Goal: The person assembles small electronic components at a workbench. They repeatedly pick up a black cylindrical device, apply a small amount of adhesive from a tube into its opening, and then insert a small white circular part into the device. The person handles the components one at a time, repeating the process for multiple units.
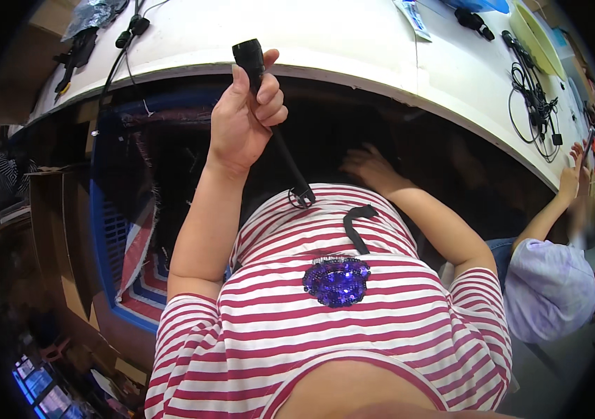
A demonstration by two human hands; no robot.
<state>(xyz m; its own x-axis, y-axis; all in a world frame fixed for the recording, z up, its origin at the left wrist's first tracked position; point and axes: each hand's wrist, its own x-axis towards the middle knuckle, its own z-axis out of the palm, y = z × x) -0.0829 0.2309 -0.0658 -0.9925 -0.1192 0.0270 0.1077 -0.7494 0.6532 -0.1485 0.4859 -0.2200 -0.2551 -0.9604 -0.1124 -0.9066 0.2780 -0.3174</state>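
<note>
My left hand (241,119) is raised in front of the table edge, its fingers wrapped round a black flashlight (248,54) with a wide ribbed head pointing up. Below the fist, a slim black length (289,157) runs down to a small ring-like loop (302,198) close to my striped shirt; whether it is one piece with the flashlight I cannot tell. My right hand (371,167) is low, in shadow between the table and my body. Its fingers look stretched and apart, with nothing visible in them.
Along the white table (339,42) lie a black tool (76,56), a tangle of black cables (535,105), a small white-blue packet (413,17) and a yellow basin (536,38). A blue crate (105,258) stands at left below. Another person (549,286) works at the right.
</note>
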